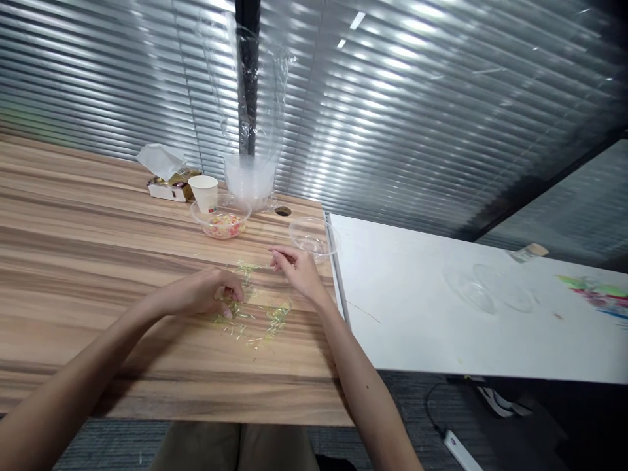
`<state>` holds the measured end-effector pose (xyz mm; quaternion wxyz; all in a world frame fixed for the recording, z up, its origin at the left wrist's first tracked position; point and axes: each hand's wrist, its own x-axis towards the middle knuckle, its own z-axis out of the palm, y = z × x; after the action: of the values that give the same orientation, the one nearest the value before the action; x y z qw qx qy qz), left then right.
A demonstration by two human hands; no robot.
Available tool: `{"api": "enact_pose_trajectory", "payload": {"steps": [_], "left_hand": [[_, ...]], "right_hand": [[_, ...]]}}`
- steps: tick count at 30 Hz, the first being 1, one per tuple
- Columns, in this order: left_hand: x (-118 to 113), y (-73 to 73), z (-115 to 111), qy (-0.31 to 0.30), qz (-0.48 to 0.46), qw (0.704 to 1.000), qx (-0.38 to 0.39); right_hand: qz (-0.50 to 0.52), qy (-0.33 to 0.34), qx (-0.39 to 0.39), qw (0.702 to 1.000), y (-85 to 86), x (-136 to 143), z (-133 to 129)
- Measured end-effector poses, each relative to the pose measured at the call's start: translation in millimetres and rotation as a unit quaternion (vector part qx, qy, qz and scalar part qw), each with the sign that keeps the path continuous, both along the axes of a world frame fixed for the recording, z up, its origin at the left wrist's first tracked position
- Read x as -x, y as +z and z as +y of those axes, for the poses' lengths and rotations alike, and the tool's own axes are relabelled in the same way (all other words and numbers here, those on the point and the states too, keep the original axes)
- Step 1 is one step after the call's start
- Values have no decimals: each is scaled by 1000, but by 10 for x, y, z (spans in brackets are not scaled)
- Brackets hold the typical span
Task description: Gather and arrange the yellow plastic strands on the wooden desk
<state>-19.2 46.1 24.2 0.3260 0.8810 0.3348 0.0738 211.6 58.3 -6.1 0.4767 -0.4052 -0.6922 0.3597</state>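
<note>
Yellow-green shreds [277, 317] lie scattered on the wood-grain table [171, 373]. My left hand [216, 292] is low over their left part, its fingers curled down among the pieces; whatever they pinch is too small to make out. Above and to the right, my right hand [293, 265] has thumb and fingertips pressed together over the table, and any piece between them is too small to name. Just beyond it stands a clear round bowl [314, 245]. Another clear bowl [223, 226], farther left, holds pink, red and yellow bits.
A paper cup [205, 194] is at the left bowl, beside a tissue box [169, 188]. Behind them, stacked clear bowls [250, 180] stand in a plastic bag. The white table [402, 294] at right bears clear lids [490, 288] and coloured strips [601, 297].
</note>
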Motion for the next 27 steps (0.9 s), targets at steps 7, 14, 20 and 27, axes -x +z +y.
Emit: {"api": "enact_pose_trajectory", "payload": {"steps": [7, 14, 20, 27], "left_hand": [[0, 35, -3, 8, 3, 1000, 0], [-189, -73, -103, -37, -29, 999, -2], [-95, -64, -42, -29, -10, 1000, 8], [13, 3, -15, 0, -7, 1000, 3]], "right_hand": [[-6, -4, -7, 1000, 12, 1, 4], [-21, -9, -4, 1000, 24, 13, -4], [-37, -15, 1, 999, 25, 7, 1], [-43, -10, -3, 999, 57, 5, -20]]}}
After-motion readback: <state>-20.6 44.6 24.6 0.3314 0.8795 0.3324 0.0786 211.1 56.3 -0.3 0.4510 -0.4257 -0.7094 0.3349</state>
